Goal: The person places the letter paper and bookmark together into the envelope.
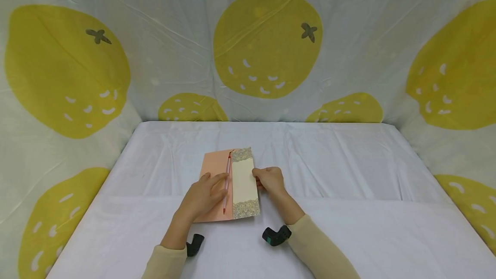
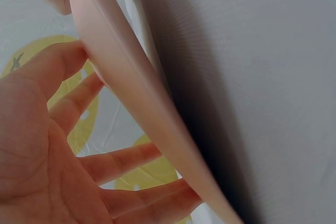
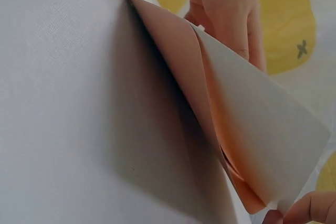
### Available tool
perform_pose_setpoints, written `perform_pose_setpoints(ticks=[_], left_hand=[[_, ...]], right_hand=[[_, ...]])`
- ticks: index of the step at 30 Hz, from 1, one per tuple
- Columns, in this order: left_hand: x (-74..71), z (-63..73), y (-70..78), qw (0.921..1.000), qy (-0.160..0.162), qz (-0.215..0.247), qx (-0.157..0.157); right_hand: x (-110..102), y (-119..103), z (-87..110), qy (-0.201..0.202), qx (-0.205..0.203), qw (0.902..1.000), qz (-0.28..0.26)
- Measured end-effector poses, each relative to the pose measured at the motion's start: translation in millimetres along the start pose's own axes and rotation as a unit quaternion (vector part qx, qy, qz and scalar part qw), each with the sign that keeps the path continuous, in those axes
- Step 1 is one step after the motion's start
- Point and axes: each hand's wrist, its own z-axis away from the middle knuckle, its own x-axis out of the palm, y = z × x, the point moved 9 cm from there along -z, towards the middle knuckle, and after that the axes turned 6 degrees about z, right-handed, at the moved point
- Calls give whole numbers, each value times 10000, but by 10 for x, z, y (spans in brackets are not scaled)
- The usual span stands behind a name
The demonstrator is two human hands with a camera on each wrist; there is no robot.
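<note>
A pink paper folder (image 1: 213, 162) lies on the white cloth. Along its right part is a cream paper sheet (image 1: 244, 180) with lace-patterned ends; its pale underside (image 3: 273, 108) shows in the right wrist view. Beside the sheet's left edge lies a thin white stick with red ends (image 1: 227, 167), perhaps a pen. My left hand (image 1: 203, 195) rests on the folder with fingers spread, fingertips touching the stick and pink paper. With thumb and fingers my right hand (image 1: 270, 180) pinches the sheet's right edge, which is raised off the cloth. Its fingertips are at the sheet's corner in the right wrist view.
White cloth (image 1: 348, 162) covers the table, with a fold line across it. A curtain printed with yellow lemons (image 1: 267, 42) surrounds the back and sides. Black wrist cameras (image 1: 277, 235) are strapped at both sleeves.
</note>
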Motion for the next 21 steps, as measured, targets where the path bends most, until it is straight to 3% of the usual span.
perform_pose_setpoints(ticks=[10,21], left_hand=[[-4,-4,-9,10000,15,-14,14],[10,-20,-33,9999,10,-108,-57]], right_hand=[[81,-44,12,323,-237,9987,311],[138,-121,70,385,-502,9958,658]])
